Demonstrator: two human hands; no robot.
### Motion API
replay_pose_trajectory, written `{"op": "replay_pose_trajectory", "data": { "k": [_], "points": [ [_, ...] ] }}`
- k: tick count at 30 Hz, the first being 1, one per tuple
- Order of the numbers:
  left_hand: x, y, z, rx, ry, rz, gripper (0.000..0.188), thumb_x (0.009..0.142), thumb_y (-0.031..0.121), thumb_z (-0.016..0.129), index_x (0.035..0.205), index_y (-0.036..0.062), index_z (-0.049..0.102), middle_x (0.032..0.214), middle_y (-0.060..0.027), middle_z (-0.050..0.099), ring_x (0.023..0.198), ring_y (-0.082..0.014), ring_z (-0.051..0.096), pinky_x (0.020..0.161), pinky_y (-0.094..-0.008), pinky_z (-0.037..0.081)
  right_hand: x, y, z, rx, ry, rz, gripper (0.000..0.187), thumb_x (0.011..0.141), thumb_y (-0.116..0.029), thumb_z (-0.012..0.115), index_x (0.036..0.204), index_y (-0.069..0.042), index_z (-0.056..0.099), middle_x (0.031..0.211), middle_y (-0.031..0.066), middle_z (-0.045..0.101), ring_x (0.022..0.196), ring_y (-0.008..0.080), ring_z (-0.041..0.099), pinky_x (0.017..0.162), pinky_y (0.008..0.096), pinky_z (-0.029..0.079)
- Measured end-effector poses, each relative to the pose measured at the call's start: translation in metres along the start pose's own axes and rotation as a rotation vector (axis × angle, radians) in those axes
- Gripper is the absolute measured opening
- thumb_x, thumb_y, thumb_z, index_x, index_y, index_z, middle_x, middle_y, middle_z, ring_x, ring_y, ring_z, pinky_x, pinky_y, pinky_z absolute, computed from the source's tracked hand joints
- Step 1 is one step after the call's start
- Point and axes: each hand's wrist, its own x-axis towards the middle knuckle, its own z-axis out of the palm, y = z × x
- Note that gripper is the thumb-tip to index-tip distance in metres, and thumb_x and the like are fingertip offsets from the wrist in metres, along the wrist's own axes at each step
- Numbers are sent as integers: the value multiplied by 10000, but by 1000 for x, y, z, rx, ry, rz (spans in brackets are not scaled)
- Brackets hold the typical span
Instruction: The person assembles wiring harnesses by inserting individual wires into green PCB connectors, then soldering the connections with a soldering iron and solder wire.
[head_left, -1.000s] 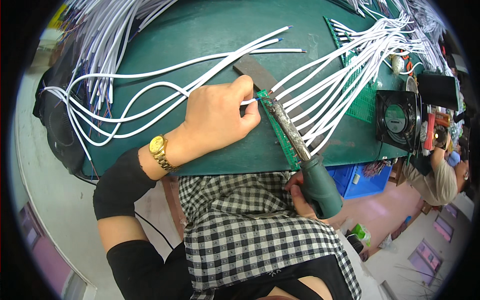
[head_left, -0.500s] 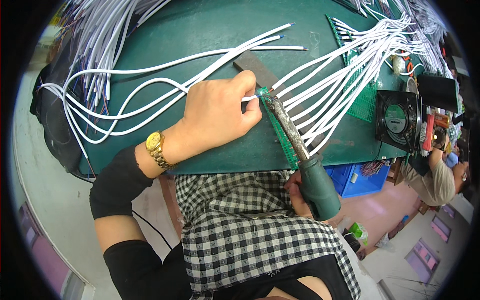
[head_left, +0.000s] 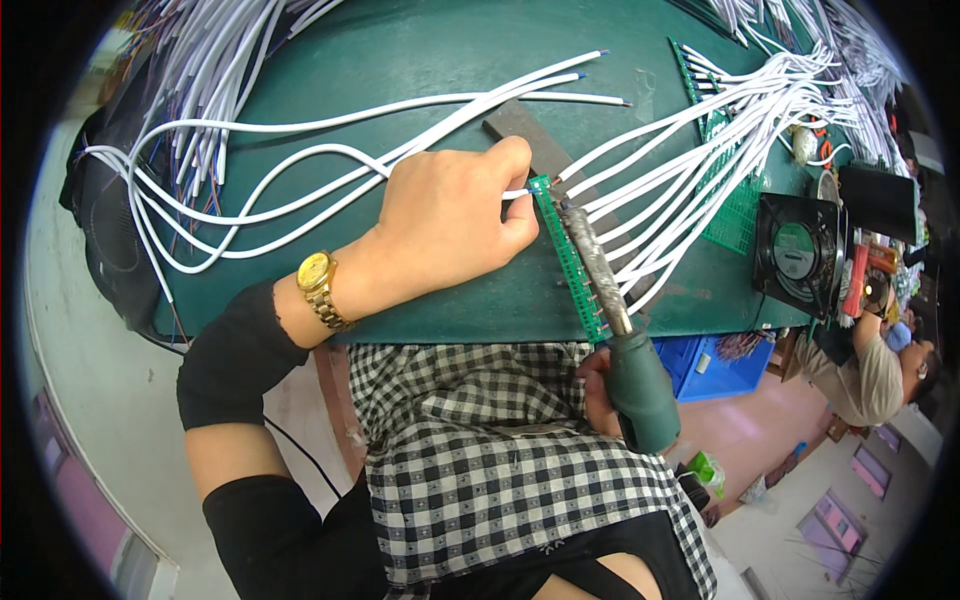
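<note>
Between thumb and forefinger, my left hand [head_left: 455, 212] pinches a white cable [head_left: 515, 194], its end at the upper end of a narrow green circuit board [head_left: 570, 262]. White cables [head_left: 640, 200] run off the board's right side in a row. My right hand [head_left: 597, 392], partly hidden, is closed round the dark green handle of a soldering iron [head_left: 645, 385]. The iron's worn metal barrel slants up along the board, its tip close to the upper end, just short of my left fingertips. A dark flat bar [head_left: 535, 130] lies beneath the board and cables.
Loose white cables [head_left: 330, 118] curve over the green table [head_left: 420, 50] at left. A thick cable bundle [head_left: 215, 80] hangs beyond them. At right stand more wired boards [head_left: 735, 215] and a black fan [head_left: 797, 248]. A blue crate [head_left: 725, 368] sits below; another person [head_left: 850, 370] is at far right.
The iron's tip has drawn slightly down and right, away from my left fingertips. The board and my left hand appear shifted a little right in the picture, the cable still pinched.
</note>
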Motion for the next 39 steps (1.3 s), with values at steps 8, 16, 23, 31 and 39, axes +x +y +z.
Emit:
{"op": "replay_pose_trajectory", "data": {
  "k": [8, 16, 23, 31, 39],
  "points": [
    [-1, 0, -1, 29, -18, 0, 146, 715, 151, 652, 724, 86, 521, 552, -78, 556, 477, -280, 570, 450, -371, 419, 9, -20, -2, 265, 152, 288, 168, 631, -31, 690, 773, -84, 618, 689, 67, 635, 594, 256, 625, 576, 335, 515],
    [0, 1, -5, 34, -47, 19, 131, 750, 174, 629, 776, 83, 538, 582, -90, 602, 511, -293, 601, 464, -407, 438, 2, -8, -12, 80, -68, 157, 166, 892, -62, 536, 1031, 27, 519, 805, 69, 578, 751, 144, 556, 704, 284, 453],
    [3, 10, -15, 35, -165, -25, 148, 781, 189, 629, 786, 70, 542, 638, -105, 616, 570, -300, 612, 514, -414, 455, -2, 6, -12, 91, -10, 132, 101, 877, -95, 546, 905, 2, 542, 791, 61, 579, 715, 139, 539, 667, 269, 430],
    [84, 10, -24, 306, 29, 187, 269, 854, 275, 625, 838, 9, 588, 908, -174, 610, 850, -367, 585, 734, -461, 484, -2, 26, 2, -7, 336, 154, 145, 629, -74, 696, 743, -103, 613, 640, 59, 583, 550, 282, 577, 536, 352, 487],
    [115, -27, -6, -342, 197, 19, 132, 927, 143, 560, 880, 21, 544, 774, -31, 577, 614, -110, 504, 567, -253, 418, 9, 19, -1, 108, 367, 33, 147, 626, -7, 675, 734, -85, 613, 660, 55, 606, 557, 227, 594, 543, 300, 489]
  ]
}}
